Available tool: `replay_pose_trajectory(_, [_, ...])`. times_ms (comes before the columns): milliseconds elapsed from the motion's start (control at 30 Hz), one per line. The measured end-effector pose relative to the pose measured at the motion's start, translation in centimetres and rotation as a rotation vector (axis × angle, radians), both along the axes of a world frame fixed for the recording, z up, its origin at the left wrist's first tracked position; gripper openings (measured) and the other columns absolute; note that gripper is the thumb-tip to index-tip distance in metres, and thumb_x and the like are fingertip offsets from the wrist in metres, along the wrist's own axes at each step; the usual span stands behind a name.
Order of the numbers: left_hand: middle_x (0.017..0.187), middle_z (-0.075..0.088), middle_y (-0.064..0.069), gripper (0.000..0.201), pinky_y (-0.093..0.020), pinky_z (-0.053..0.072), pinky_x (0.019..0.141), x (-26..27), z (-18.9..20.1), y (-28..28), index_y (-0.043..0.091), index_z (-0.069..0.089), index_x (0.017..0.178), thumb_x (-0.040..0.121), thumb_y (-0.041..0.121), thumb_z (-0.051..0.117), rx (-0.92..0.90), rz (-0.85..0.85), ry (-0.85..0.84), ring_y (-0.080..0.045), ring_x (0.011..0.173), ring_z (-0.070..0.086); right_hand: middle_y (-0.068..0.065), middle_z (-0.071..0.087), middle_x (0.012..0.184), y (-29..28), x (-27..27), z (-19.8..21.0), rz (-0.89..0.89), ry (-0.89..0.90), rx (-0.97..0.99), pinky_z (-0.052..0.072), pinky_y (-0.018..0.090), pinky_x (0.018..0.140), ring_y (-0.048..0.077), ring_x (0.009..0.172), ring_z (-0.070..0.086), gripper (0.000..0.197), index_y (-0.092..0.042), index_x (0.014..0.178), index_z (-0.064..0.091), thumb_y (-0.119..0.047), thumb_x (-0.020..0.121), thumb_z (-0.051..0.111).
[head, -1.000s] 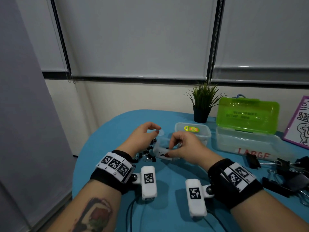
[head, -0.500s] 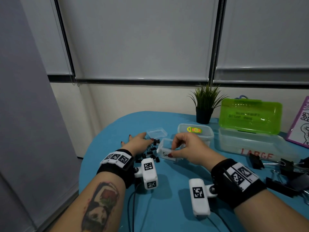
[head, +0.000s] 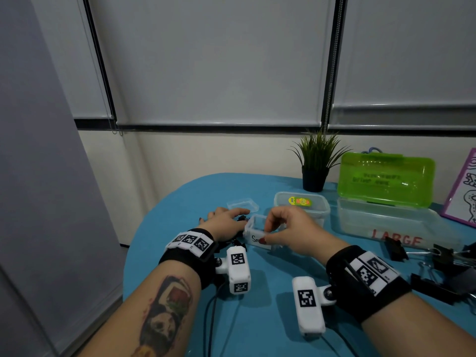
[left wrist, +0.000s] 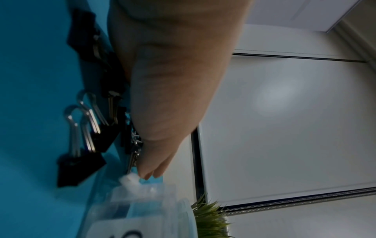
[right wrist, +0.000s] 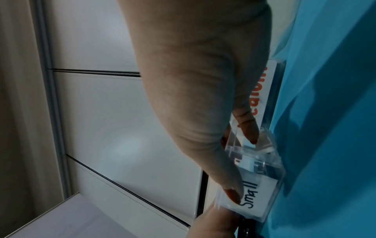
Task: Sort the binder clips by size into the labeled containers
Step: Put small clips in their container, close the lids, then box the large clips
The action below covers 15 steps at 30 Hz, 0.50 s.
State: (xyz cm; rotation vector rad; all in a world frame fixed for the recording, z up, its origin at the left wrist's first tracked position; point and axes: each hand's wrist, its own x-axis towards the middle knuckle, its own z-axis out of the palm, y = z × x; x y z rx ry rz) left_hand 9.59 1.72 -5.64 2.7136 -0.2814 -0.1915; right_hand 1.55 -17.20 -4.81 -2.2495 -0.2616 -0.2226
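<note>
A small clear box labelled "Small" stands on the blue table. My right hand grips it, thumb on the label and fingers curled over the near rim. Left of the box lies a pile of small black binder clips. My left hand rests flat on the pile, fingers straight and reaching toward the box's corner. Most of the clips are hidden under the palm in the head view.
The small box's clear lid lies behind my left hand. A lidded tub with a yellow sticker, a potted plant and the "LARGE" box with its green lid up stand at back right. Large black clips lie at the right edge.
My left hand, which held the clear lid up, has left it on the table behind and come down flat onto the small clips. My right hand has kept its hold on the small box.
</note>
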Motion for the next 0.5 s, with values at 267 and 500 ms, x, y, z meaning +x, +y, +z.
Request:
replay_pose_trajectory(267, [0.133,0.042,-0.006,0.022,-0.042,0.026,0.114,0.65,-0.64,-0.13,0.053,0.061,0.106,0.085,0.059,0.058,-0.064,-0.015,0.006,-0.031,0.133,0.029,-0.003,0.064,0.064,-0.13,0.25,0.07,-0.006,0.022,-0.028,0.049,0.027,0.052,0.006,0.054,0.055,0.022,-0.017,0.069,0.065,-0.005,0.069,0.083])
replay_pose_trajectory(500, [0.142,0.04,-0.001,0.032,-0.046,0.022,0.116,0.41,-0.48,-0.36,0.068,0.053,0.115,0.085,0.058,0.058,-0.071,-0.127,0.028,-0.031,0.136,0.027,0.0,0.062,0.065,-0.5,0.07,0.61,0.006,0.094,-0.068,0.046,0.023,0.052,0.009,0.054,0.054,0.019,-0.016,0.071,0.066,0.0,0.069,0.076])
